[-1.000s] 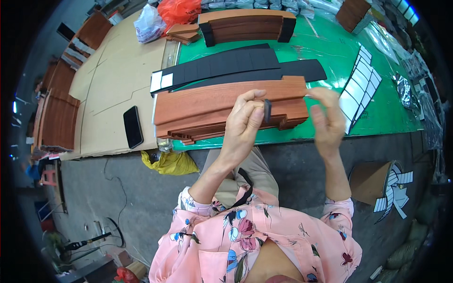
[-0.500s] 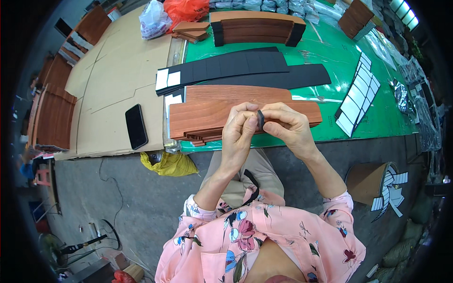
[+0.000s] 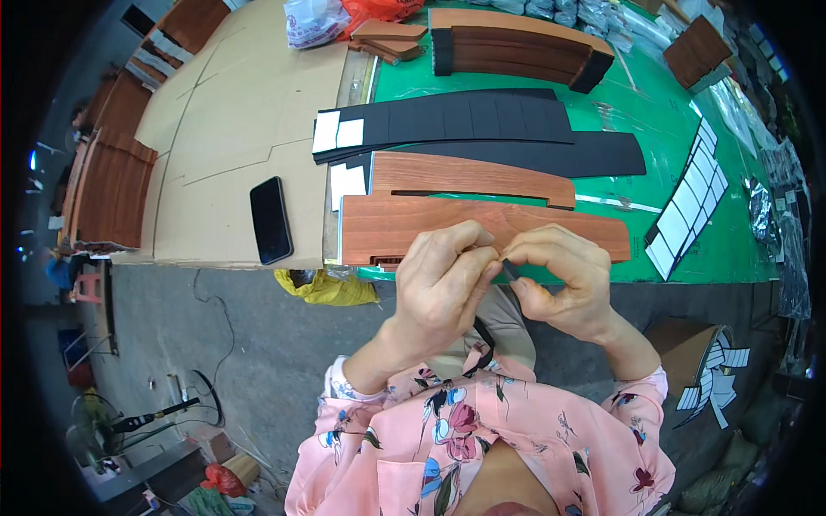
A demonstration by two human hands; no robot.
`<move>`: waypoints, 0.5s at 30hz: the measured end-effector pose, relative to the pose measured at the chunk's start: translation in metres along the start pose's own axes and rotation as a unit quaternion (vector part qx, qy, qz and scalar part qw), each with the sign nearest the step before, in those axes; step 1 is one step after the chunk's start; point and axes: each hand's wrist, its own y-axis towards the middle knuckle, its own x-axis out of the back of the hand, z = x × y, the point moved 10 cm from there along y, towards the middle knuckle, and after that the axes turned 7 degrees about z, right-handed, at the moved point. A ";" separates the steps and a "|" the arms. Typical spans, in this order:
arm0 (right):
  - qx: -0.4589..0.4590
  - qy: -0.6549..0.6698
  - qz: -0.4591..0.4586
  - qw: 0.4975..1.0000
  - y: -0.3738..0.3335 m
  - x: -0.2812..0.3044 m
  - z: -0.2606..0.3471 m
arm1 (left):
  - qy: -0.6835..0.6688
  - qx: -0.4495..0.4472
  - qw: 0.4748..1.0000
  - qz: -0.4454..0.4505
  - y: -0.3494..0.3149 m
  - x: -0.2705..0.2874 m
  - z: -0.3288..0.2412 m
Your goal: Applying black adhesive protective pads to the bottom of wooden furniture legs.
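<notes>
1. My right hand (image 3: pixel 568 282) is pinching the dark bit (image 3: pixel 511 270) between thumb and finger, by the board (image 3: pixel 482 225)'s near edge.
2. My left hand (image 3: pixel 443 282) is curled in, fingertips right beside it, can't tell if they're gripping anything tbh.

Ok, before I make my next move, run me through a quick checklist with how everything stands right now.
1. Small dark piece secured: ok, between the thumb and fingers of the right hand.
2. Left hand gripping something: cannot tell; its fingertips are close to the piece, but the contact is hidden.
3. Front wooden piece fully in view: not ok, both hands cover part of its near edge.
4. Black strips set apart from the hands: ok, lying beyond the wooden pieces.
5. Phone away from the hands: ok, on the cardboard to the left.
</notes>
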 end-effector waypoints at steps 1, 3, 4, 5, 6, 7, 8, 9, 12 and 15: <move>-0.002 0.003 0.000 1.000 0.003 0.003 -0.002 | -0.012 -0.022 0.999 0.021 0.005 0.002 -0.001; -0.061 0.121 0.046 0.990 0.007 0.002 -0.024 | -0.018 -0.027 0.996 0.089 0.014 0.009 0.002; -0.050 0.143 0.067 0.986 0.011 0.003 -0.025 | -0.031 -0.027 0.990 0.131 0.015 0.007 0.006; -0.054 0.147 0.067 0.985 0.013 0.008 -0.027 | -0.040 -0.023 0.984 0.174 0.014 0.006 0.010; -0.062 0.170 0.086 0.980 0.015 0.010 -0.030 | -0.009 -0.027 0.983 0.181 0.017 0.011 0.011; -0.071 0.191 0.104 0.973 0.016 0.013 -0.032 | -0.012 -0.025 0.982 0.185 0.021 0.020 0.013; -0.149 0.258 0.070 0.952 0.013 0.021 -0.045 | 0.013 -0.021 0.984 0.178 0.024 0.032 0.018; -0.194 0.329 0.059 0.922 0.002 0.032 -0.065 | 0.037 -0.017 0.985 0.171 0.025 0.042 0.027; -0.278 0.253 -0.028 0.926 -0.013 0.101 -0.116 | -0.049 0.145 0.978 0.138 0.030 0.065 0.106; -0.401 0.202 -0.070 0.891 -0.047 0.129 -0.201 | -0.135 0.387 0.900 0.147 -0.001 0.057 0.223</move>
